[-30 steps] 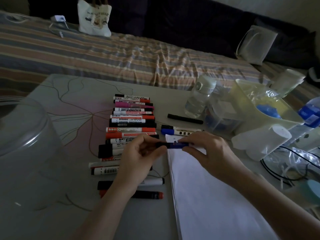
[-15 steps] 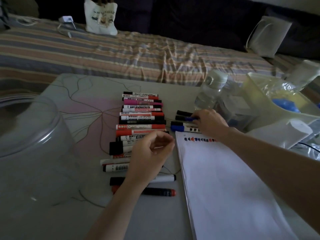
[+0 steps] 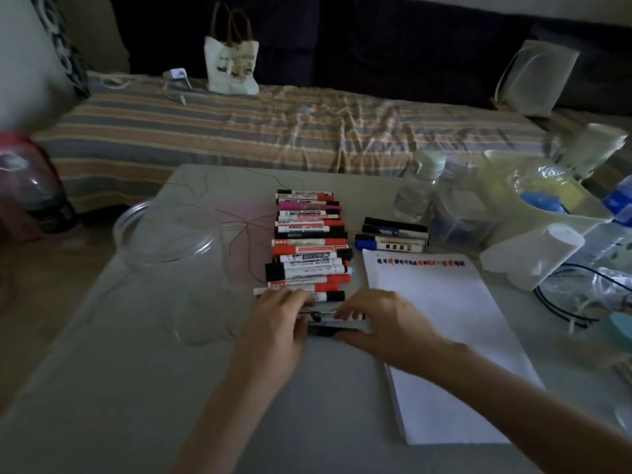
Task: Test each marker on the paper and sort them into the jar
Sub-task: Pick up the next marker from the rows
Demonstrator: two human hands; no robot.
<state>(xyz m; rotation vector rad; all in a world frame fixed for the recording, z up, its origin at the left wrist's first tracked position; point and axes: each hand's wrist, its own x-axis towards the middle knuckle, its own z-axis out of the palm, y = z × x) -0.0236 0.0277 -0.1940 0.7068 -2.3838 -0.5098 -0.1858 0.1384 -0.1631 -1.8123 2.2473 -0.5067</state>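
- The table (image 3: 136, 388) fills the lower view, pale, with a faint branch pattern toward its far end.
- Beyond it, at twelve o'clock, lies a striped bedcover (image 3: 239, 131) with a cream tote bag (image 3: 232, 68) standing on it.
- The white paper (image 3: 444, 336) lies at three o'clock of the hands, a row of small coloured test marks along its far edge.
- The clear jar (image 3: 167, 241) stands at ten o'clock of the hands, well apart from the paper, its wide rim uppermost.
- A yellow-green bin (image 3: 506, 186) sits at two o'clock, with a clear water bottle (image 3: 419, 186) just at its nine o'clock.
- The row of markers (image 3: 309, 244) runs from the hands toward twelve o'clock, laid side by side, mostly red, black and white.
- Four more markers (image 3: 393, 234) lie apart, just beyond the paper's far edge.
- The left hand (image 3: 278, 319) has fingers curled over the left end of the nearest markers in the row.
- The right hand (image 3: 379, 319) reaches in from four o'clock, fingers bent down onto a white marker and thumb against a dark marker (image 3: 321, 330) nearer the person.
- Both hands meet on these near-end markers; which marker each truly grips I cannot tell, as the fingers hide them and the picture blurs there.
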